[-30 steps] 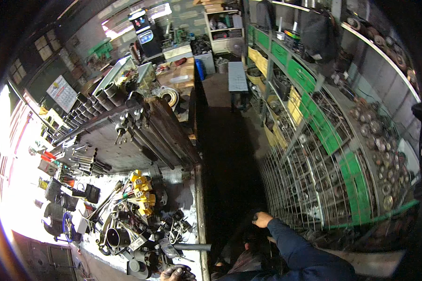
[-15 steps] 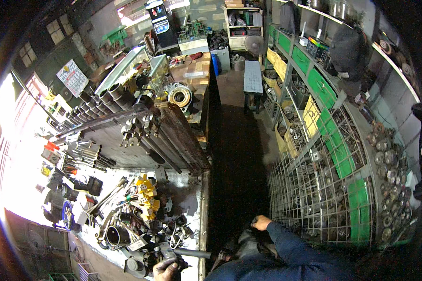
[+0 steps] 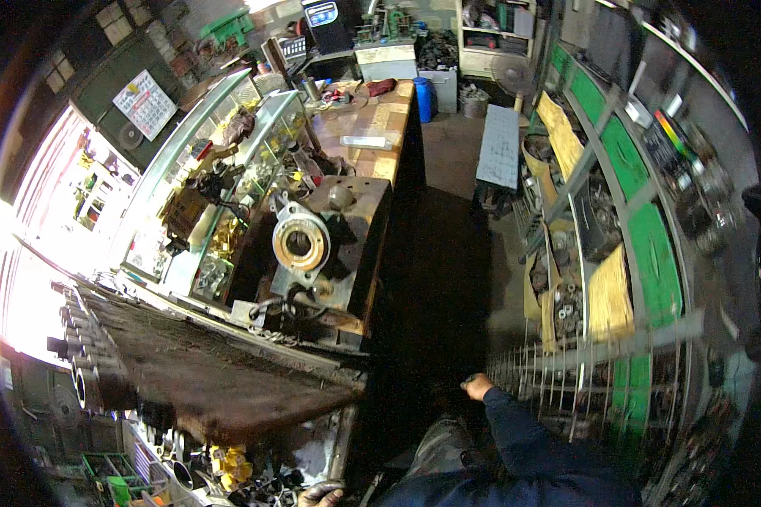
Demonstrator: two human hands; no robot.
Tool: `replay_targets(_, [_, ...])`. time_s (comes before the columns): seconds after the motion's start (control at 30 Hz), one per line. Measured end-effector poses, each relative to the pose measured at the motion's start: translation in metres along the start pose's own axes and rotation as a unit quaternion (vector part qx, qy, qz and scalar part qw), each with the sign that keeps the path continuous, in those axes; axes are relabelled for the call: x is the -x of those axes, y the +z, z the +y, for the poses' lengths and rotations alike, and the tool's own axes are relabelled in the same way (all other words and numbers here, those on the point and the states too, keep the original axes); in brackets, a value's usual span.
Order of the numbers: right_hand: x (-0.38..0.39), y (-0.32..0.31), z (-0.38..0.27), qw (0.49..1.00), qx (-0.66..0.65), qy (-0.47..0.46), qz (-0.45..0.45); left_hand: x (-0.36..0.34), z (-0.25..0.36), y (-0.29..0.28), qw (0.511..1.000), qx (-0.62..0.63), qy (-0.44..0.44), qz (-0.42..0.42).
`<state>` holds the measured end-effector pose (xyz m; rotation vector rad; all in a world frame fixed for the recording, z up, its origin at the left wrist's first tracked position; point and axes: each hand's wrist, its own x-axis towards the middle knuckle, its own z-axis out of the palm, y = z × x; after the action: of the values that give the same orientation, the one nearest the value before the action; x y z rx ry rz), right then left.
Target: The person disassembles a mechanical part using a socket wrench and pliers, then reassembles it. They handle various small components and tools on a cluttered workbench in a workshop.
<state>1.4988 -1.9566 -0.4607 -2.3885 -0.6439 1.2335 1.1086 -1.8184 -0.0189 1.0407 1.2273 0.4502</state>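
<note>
My left hand [image 3: 320, 497] is at the bottom edge, fingers closed round a dark metal part, partly out of frame, beside the crowded lower bench holding yellow connectors [image 3: 231, 463] and black parts. My right hand [image 3: 479, 386] is low over the dark aisle near a wire-grid rack [image 3: 524, 367], fingers curled round something small and dark that I cannot make out. Ahead on the left, a ring-shaped flanged housing [image 3: 320, 245] rests on a metal block [image 3: 362, 228], beyond the brown top of a tool rack [image 3: 211, 380] lined with socket-like cylinders.
A dark aisle runs forward past a narrow grey bench [image 3: 500, 148] to a blue barrel [image 3: 424, 100] and standing fan [image 3: 511, 74]. Glass display cases [image 3: 177, 169] and a wooden workbench [image 3: 347, 121] line the left, green-fronted shelving [image 3: 655, 262] the right.
The view has moved forward along the aisle: the flanged housing looms larger, while the socket rack and connector pile have slid toward the lower edge. Both hands remain closed.
</note>
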Motion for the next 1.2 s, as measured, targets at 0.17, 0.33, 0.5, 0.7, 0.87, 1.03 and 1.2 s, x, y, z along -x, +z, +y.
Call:
replay_targets(0.17, [-0.045, -0.059, -0.031, 0.948, -0.308, 0.078, 0.010, -0.016, 0.024, 0.029, 0.998, 0.009, -0.040, 0.042])
replay_targets(0.33, [-0.071, -0.064, -0.028, 0.981, -0.178, 0.016, -0.081, -0.027, 0.030, 0.029, 0.980, -0.198, -0.017, 0.027])
replay_targets(0.5, [-0.087, -0.052, -0.028, 0.975, -0.127, 0.110, -0.148, -0.015, 0.031, 0.027, 0.996, -0.064, -0.036, 0.048])
replay_targets(0.7, [-0.079, -0.050, -0.087, 0.980, -0.007, 0.135, -0.143, 0.012, 0.019, 0.001, 0.993, -0.017, 0.019, 0.116])
replay_targets(0.87, [-0.086, -0.036, -0.100, 0.981, 0.074, 0.014, -0.177, 0.038, 0.005, -0.044, 0.989, 0.044, 0.026, 0.138])
replay_targets(1.03, [-0.062, -0.009, -0.088, 0.958, 0.208, -0.166, -0.110, 0.085, -0.014, -0.117, 0.963, 0.197, 0.116, 0.139])
replay_targets(1.2, [0.049, 0.025, -0.082, 0.978, 0.111, -0.011, -0.174, 0.149, -0.057, -0.231, 0.941, 0.199, 0.183, 0.205])
